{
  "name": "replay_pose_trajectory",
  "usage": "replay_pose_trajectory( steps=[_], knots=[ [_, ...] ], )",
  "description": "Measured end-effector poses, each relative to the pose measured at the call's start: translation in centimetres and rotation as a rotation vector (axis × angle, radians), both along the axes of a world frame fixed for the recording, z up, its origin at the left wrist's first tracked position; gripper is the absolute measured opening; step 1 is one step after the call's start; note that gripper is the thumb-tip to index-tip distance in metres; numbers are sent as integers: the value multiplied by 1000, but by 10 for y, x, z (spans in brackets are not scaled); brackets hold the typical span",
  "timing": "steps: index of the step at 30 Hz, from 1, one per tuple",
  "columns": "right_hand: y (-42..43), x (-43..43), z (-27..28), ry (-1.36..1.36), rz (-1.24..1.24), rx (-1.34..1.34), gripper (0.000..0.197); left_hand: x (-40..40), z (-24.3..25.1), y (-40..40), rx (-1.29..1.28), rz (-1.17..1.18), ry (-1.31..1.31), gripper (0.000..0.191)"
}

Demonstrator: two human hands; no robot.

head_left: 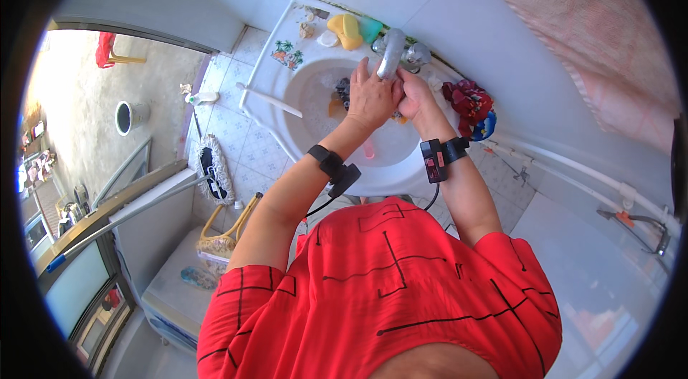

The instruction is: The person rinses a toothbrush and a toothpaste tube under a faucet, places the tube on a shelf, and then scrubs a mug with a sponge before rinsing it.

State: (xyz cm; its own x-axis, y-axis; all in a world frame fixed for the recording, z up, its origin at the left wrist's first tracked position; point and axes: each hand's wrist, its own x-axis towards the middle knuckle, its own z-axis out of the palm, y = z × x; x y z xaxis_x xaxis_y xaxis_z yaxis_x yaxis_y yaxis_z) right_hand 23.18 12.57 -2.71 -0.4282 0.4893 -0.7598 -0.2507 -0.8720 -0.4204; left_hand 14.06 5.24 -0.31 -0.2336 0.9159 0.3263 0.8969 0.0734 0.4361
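Note:
My left hand (pixel 372 93) is over the washbasin (pixel 328 64), back up and fingers apart, just below the spout of the metal faucet (pixel 393 53). My right hand (pixel 416 93) meets it from the other side, at the left thumb; its fingers are partly hidden, so what it may hold is unclear. Soapy water fills the basin's bottom. Beneath my hands lies a dark patterned item (pixel 342 89) with yellow-orange parts, mostly covered by the left hand. A pink object (pixel 368 150) sits in the water nearer to me.
A white-handled brush or stick (pixel 269 99) crosses the basin's left rim. Yellow soap (pixel 352 29) in a dish and a teal container (pixel 371 29) stand behind. Bunched dark red cloth (pixel 468 104) lies at the right. A mop (pixel 215 169) and chair (pixel 228 231) are at the left.

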Motion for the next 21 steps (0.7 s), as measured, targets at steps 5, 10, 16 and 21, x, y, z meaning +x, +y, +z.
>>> replay_pose_trajectory(
  steps=[5,10,16,21],
  knots=[
    [-14,-1,9,-274,109,212,35,-19,19,12,-472,26,-339,31],
    [-15,1,8,-522,394,790,32,-59,-22,35,-884,-152,-573,50],
    [-9,-6,2,-656,370,1197,28,-62,-36,20,-948,-103,-1209,59],
    [5,-10,-14,-783,270,1086,32,-44,-3,-3,-915,-187,-1503,55]
  ],
)
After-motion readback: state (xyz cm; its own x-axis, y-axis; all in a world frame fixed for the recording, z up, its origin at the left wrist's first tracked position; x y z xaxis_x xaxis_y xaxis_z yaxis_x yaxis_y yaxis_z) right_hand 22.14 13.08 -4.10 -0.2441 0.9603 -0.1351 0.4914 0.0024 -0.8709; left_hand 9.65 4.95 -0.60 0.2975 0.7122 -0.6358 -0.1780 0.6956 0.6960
